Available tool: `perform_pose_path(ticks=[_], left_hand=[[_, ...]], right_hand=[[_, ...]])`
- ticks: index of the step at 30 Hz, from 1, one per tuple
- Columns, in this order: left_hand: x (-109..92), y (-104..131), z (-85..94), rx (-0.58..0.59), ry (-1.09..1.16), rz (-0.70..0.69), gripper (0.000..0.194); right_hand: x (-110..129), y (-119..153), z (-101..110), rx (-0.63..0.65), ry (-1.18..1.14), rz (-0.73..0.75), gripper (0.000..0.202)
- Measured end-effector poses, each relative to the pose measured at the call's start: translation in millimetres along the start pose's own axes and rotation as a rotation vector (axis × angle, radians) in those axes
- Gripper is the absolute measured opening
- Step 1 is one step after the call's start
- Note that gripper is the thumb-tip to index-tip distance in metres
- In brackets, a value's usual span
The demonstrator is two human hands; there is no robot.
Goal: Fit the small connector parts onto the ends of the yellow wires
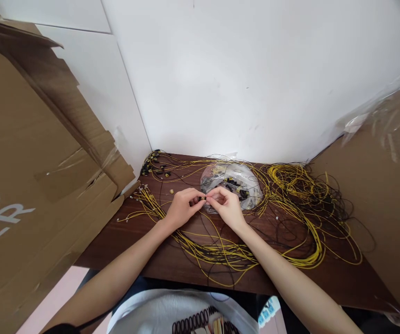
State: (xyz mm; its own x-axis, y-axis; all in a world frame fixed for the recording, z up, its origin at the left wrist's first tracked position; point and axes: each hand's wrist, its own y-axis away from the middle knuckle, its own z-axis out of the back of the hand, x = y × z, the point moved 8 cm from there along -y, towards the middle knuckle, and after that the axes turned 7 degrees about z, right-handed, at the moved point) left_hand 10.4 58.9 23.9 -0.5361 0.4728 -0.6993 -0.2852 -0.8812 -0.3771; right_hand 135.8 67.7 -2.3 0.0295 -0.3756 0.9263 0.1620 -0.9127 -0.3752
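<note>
Head view: fingers of the left hand and right hand nearly meet, both pinched on a small black part held between them. Just behind: clear plastic bag with black and yellow pieces in it. Yellow and black wires run under the forearms across the brown bench; tangled pile at right, black connectors at back left. Cardboard stands on the left, more cardboard on the right, white wall behind.

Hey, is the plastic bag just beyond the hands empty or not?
Not empty: small black and yellow parts show within the plastic bag.
</note>
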Motion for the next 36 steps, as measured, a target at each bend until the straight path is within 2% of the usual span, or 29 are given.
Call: perform_pose_path(ticks=[16, 23, 32, 36], left_hand=[[-0.9, 0.1, 0.8, -0.023, -0.03, -0.002, 0.011], [-4.9, 0.5, 0.8, -0.024, 0.012, -0.025, 0.008], [-4.1, 0.5, -0.5, -0.015, 0.049, -0.034, 0.013], [-5.2, 0.1, 0.0, -0.021, 0.034, -0.049, 0.012]], right_hand=[[-5.1, -2.9, 3.0, -0.029, -0.017, -0.024, 0.014], [-6.4, -2.3, 3.2, -0.047, -0.052, -0.039, 0.024], [1.5, -1.4, 4.2, -0.05, -0.001, 0.026, 0.021], [9.8, -0.2, 2.6, -0.033, 0.112, 0.085, 0.02]])
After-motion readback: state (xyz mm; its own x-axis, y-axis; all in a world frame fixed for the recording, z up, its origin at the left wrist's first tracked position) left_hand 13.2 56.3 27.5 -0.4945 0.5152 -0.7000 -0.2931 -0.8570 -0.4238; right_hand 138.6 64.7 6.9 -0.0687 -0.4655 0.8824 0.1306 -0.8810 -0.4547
